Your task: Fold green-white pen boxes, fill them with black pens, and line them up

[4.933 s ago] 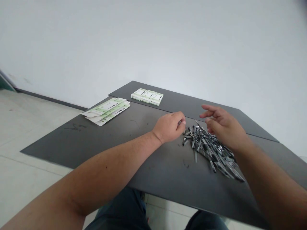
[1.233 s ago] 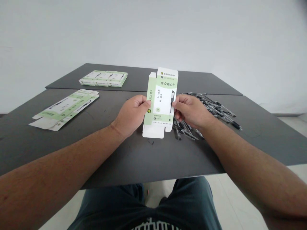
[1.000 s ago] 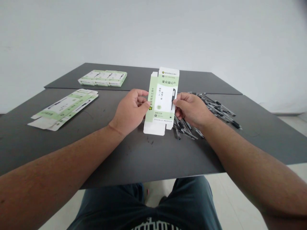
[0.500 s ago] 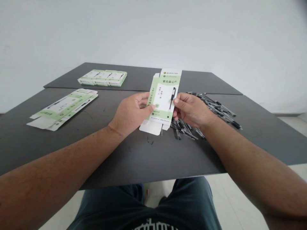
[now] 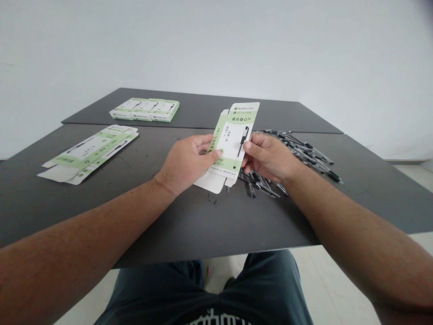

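Both hands hold a green and white carton (image 5: 233,135), partly squared up and tilted with its top leaning right. My left hand (image 5: 185,161) grips its left side, thumb on the front panel. My right hand (image 5: 269,155) pinches its right edge. The carton's white bottom flaps hang open just above the dark table (image 5: 203,221). A pile of black pens (image 5: 297,155) lies under and to the right of my right hand.
A stack of flat, unfolded cartons (image 5: 89,152) lies at the left of the table. Three closed green and white boxes (image 5: 145,109) sit side by side on the far table section. A white wall stands behind; my knees show below the table's near edge.
Since 4.9 s ago my hands left the pen pile and took up a carton. Over the last second it has opened from flat and tilted its top to the right.
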`<state>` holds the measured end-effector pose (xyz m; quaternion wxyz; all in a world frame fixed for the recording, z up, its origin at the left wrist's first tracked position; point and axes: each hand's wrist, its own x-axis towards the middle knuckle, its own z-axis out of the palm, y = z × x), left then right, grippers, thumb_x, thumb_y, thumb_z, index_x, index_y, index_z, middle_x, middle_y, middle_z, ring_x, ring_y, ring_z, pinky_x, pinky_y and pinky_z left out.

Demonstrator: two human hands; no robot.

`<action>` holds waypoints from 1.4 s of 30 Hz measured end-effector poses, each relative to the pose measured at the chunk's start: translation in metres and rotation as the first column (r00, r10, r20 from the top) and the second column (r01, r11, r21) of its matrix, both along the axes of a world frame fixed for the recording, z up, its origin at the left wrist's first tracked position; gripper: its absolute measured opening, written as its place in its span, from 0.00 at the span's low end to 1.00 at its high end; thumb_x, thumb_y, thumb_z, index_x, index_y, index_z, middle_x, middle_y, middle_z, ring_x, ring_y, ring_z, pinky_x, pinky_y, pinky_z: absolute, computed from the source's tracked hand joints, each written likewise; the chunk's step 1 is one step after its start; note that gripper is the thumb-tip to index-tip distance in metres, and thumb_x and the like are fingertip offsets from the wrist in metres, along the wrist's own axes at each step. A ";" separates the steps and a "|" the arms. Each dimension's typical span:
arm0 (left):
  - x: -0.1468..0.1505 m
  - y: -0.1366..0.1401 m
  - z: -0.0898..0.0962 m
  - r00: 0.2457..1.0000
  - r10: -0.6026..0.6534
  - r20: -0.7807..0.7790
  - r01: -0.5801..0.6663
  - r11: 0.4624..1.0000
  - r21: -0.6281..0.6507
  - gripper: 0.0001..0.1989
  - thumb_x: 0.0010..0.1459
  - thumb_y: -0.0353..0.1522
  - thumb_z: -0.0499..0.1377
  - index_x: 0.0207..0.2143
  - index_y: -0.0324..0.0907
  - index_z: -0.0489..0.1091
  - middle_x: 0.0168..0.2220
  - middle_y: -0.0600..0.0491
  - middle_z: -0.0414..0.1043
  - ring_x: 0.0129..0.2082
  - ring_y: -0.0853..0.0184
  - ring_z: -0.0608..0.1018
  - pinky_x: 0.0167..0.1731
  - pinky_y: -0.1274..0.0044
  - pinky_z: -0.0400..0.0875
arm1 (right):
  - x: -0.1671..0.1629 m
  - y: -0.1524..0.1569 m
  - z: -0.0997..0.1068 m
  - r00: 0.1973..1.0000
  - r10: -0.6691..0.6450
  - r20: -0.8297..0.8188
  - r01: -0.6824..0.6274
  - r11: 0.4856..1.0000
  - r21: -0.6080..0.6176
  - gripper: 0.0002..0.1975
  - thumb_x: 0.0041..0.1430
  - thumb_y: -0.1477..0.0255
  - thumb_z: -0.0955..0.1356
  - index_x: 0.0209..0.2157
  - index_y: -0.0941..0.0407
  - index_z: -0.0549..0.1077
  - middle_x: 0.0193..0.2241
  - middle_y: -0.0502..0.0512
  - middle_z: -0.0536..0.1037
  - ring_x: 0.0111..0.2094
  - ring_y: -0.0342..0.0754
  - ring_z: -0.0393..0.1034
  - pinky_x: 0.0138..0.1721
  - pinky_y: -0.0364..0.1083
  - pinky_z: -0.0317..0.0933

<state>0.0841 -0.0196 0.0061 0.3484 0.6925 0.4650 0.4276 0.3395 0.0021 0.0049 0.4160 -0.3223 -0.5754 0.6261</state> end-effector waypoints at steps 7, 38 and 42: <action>0.001 0.000 -0.003 0.999 0.027 0.019 -0.027 0.999 -0.022 0.29 0.67 0.39 0.73 0.68 0.40 0.82 0.62 0.40 0.88 0.59 0.48 0.91 0.60 0.58 0.88 | 0.000 0.000 -0.002 1.000 -0.008 -0.022 0.008 1.000 -0.002 0.30 0.52 0.47 0.89 0.40 0.56 0.83 0.30 0.52 0.87 0.26 0.42 0.78 0.24 0.38 0.74; 0.010 -0.018 0.009 0.995 0.101 0.020 -0.102 0.992 0.074 0.16 0.71 0.38 0.66 0.56 0.48 0.87 0.54 0.51 0.92 0.48 0.52 0.91 0.49 0.63 0.89 | -0.002 -0.002 -0.006 0.983 -0.124 0.138 0.096 0.975 0.200 0.24 0.64 0.46 0.83 0.39 0.52 0.82 0.32 0.52 0.85 0.25 0.45 0.73 0.20 0.43 0.66; 0.011 -0.016 0.005 0.994 0.043 0.097 -0.047 0.998 0.037 0.20 0.70 0.37 0.67 0.62 0.47 0.82 0.58 0.49 0.90 0.52 0.51 0.91 0.51 0.62 0.90 | 0.000 -0.004 -0.004 0.963 -0.173 0.205 0.114 0.957 0.268 0.22 0.67 0.47 0.82 0.40 0.51 0.83 0.28 0.50 0.83 0.23 0.44 0.72 0.20 0.43 0.67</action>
